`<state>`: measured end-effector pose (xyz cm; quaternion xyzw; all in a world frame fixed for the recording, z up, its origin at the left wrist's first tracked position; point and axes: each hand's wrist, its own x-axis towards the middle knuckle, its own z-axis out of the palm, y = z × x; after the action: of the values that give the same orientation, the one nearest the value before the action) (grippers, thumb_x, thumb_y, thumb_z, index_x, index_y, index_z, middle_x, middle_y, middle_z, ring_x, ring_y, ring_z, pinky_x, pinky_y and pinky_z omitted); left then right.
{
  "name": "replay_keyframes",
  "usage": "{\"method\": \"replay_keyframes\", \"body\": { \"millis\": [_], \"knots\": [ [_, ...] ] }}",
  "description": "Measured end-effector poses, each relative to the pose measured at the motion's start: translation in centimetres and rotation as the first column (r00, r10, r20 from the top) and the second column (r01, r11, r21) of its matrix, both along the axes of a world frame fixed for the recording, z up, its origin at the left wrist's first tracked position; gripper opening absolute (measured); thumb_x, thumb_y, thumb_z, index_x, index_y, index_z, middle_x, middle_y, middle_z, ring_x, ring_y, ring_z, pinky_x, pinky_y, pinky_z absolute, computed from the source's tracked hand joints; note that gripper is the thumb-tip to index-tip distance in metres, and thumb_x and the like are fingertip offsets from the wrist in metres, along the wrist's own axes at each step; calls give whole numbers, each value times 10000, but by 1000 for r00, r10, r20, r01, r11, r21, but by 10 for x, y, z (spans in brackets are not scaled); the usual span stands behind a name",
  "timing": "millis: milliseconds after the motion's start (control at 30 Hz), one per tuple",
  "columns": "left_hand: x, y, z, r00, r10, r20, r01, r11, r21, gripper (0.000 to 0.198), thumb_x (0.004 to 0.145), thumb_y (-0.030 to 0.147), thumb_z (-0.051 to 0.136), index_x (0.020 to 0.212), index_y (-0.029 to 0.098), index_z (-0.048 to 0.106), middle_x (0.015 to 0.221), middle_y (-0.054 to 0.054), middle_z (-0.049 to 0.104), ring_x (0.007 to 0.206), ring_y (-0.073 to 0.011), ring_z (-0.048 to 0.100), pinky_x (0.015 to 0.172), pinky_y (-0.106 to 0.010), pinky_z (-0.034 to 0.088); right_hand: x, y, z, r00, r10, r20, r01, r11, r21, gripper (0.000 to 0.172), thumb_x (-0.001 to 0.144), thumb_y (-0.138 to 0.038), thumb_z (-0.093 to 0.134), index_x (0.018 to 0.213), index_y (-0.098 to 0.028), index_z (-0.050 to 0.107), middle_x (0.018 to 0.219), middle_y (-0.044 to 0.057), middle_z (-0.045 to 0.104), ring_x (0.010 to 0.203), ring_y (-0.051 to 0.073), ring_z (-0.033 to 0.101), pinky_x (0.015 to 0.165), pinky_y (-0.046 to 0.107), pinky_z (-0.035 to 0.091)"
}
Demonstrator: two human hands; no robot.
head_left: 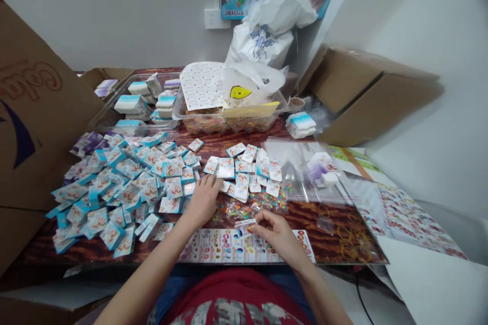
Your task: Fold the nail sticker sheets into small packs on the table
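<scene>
My left hand reaches forward over the middle of the table, palm down. Its stretched fingertips are at the small printed cards, beside the heap of small blue-and-white boxes; whether they touch one is hard to see. In my right hand, thumb and fingers pinch a small clear packet with a white strip and some orange bits in it. Below that packet lies a long sheet of colourful stickers. Small bags of coloured bits lie just beyond the packet, between my hands.
At the back stand a clear tub of coloured bits, white plastic bags and a tray of stacked packs. Cardboard boxes flank the table at left and right. Clear bags and rubber bands lie at right.
</scene>
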<state>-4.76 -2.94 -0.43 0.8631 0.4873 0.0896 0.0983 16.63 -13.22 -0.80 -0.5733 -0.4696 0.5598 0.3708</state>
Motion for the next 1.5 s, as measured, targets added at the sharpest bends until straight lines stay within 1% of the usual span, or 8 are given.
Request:
{"method": "replay_keyframes", "body": {
  "millis": [200, 433, 600, 733, 933, 1133, 1300, 1500],
  "knots": [
    [5, 17, 0, 1000, -8, 4, 8, 1000, 2, 356, 806, 4, 454, 1065, 181, 624, 1099, -126, 584, 1042, -284, 517, 893, -424, 445, -16, -5, 1, 998, 62, 19, -61, 998, -33, 257, 696, -366, 669, 634, -193, 489, 602, -45, 430, 572, 114, 383, 545, 239, 294],
    [-9, 0, 26, 988, 18, 151, -11, 999, -47, 201, 919, 195, 499, 1070, 198, 631, 1024, -84, 659, 967, -230, 606, 833, -335, 473, -2, -1, 8, 992, -62, -113, 64, 998, 9, 297, 724, -427, 702, 689, -188, 528, 610, -41, 469, 563, 115, 423, 538, 240, 331],
    [-8, -33, 41, 841, 188, 508, 35, 917, -398, 223, 873, 295, 598, 1057, 215, 695, 930, -46, 734, 848, -223, 655, 751, -279, 463, -4, 15, 32, 962, -249, -110, 266, 944, 195, 239, 797, -413, 666, 784, -191, 576, 697, -6, 566, 639, 140, 507, 599, 252, 410],
    [-8, -49, 47, 769, 268, 581, 181, 780, -599, 245, 879, 319, 565, 1022, 198, 724, 882, -29, 738, 773, -199, 641, 672, -239, 446, -8, 23, 45, 981, -155, 117, 117, 954, 277, 233, 828, -380, 634, 725, -190, 547, 658, -14, 522, 626, 135, 477, 588, 248, 381],
    [-13, -53, 44, 841, 186, 509, 200, 766, -611, 266, 910, 326, 499, 990, 181, 707, 921, -22, 711, 822, -181, 609, 753, -252, 452, 0, 24, 45, 964, 124, 237, -167, 971, 170, 210, 837, -345, 616, 719, -181, 560, 685, -5, 544, 630, 129, 466, 576, 240, 346],
    [-12, -55, 37, 831, 240, 502, 184, 733, -655, 284, 926, 378, 481, 1060, 201, 659, 821, 0, 657, 682, -140, 561, 597, -213, 428, 6, 27, 37, 988, 147, 38, -150, 984, 100, 245, 819, -395, 653, 737, -183, 563, 653, -23, 523, 586, 114, 446, 530, 227, 314],
    [-10, -57, 33, 787, 264, 557, 240, 702, -671, 296, 935, 401, 472, 1023, 189, 659, 899, -16, 666, 706, -138, 563, 601, -214, 429, 6, 31, 29, 994, 113, -14, -112, 993, 42, 267, 772, -413, 679, 722, -184, 552, 640, -27, 534, 560, 113, 450, 530, 233, 317],
    [-2, -52, 31, 784, 194, 589, 263, 756, -599, 272, 931, 371, 491, 1001, 183, 674, 857, -5, 657, 781, -157, 562, 700, -237, 415, -6, 27, 35, 975, 78, 206, -125, 967, 223, 189, 776, -301, 676, 658, -189, 580, 727, 2, 549, 727, 165, 512, 680, 281, 372]
  ]
}}
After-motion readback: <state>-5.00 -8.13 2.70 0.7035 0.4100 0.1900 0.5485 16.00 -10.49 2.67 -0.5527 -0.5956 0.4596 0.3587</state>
